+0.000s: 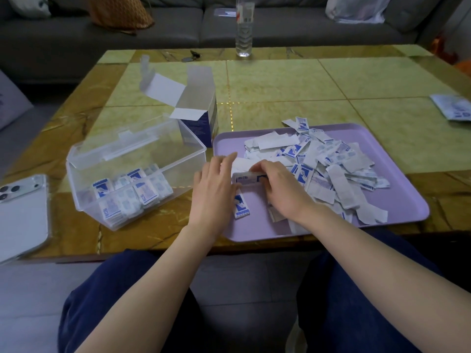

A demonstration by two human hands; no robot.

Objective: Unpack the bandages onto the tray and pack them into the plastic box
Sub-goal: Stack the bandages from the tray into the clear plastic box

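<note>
A lilac tray (397, 215) lies on the table with a heap of white-and-blue bandage packets (328, 161) spread over its middle and right. At the tray's left side both hands hold a small stack of bandages (248, 179) on edge: my left hand (216, 184) presses its left end and my right hand (277, 186) grips it from above. One single bandage (240, 206) lies flat just below the stack. The clear plastic box (132, 164) stands left of the tray, lid open, with several bandages (127, 194) packed in its front part.
An opened white-and-blue cardboard carton (196, 110) stands between the box and the tray. A phone (21, 215) lies at the table's left edge. A water bottle (244, 26) and keys (191, 57) are at the far side, and a paper leaflet (453, 107) at the right.
</note>
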